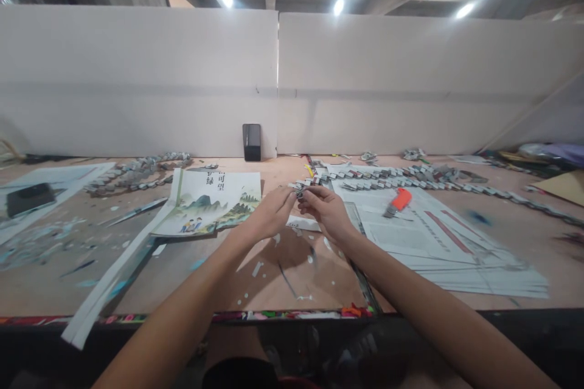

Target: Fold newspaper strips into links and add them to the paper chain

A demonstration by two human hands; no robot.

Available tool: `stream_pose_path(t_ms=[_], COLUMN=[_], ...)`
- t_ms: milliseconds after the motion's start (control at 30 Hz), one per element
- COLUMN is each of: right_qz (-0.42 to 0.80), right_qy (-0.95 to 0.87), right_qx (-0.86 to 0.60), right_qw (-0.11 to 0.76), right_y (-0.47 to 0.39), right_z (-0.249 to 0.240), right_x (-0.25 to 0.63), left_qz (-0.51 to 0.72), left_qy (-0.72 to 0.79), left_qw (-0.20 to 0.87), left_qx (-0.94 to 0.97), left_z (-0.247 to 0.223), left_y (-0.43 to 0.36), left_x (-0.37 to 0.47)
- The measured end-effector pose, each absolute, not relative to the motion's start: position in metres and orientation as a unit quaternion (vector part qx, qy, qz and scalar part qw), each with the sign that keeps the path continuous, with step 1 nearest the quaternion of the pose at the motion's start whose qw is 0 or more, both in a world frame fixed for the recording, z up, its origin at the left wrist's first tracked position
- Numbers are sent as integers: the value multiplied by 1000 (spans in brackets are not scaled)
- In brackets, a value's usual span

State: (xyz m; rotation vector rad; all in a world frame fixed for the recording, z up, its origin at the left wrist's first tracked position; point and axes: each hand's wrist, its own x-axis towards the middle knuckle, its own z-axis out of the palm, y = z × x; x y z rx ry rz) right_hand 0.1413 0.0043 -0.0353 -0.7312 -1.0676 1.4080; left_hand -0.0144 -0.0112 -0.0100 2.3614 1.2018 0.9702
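Observation:
My left hand (274, 211) and my right hand (325, 209) meet near the middle of the table, fingertips pinched on the end of a folded-paper chain (374, 182). The chain runs from my fingers to the right across newspaper sheets (406, 240). A narrow white paper strip (303, 223) lies just below my fingertips. To the left of my left hand is a printed sheet (214, 200) with a landscape picture. An orange cutter (400, 200) rests on the newspaper to the right of my right hand.
A black phone (252, 143) leans upright against the white partition (137, 73). Another dark phone (31, 199) lies at the far left, near a second paper chain (137, 173). Long folded paper strips (118, 273) overhang the front table edge. Paper scraps are scattered about.

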Motion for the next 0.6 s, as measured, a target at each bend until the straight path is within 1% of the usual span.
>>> stream_pose_path(t_ms=[200,267,433,500,533,600], right_qz=[584,545,419,371,332,232], right_qy=[-504,-548,-645,-694,-727,-792], right_qx=[-284,-285,-338,-369,-394,-447], right_qw=[570,566,543,495,454,345], right_y=[9,10,8,10,14,24], right_z=[-41,-41,-32,-29,-29,-30], right_x=[144,146,152,159,164,178], left_qz=[301,293,270,269,271,280], left_qy=[424,424,446,457,465,487], left_qw=[120,111,106,113,115,124], left_qx=[846,850,847,841,835,818], left_z=[-8,-7,-5,-5,-5,-7], left_y=[-13,-13,-12,-11,-10,-8], left_x=[-12,-13,-15,-17,-19,-24])
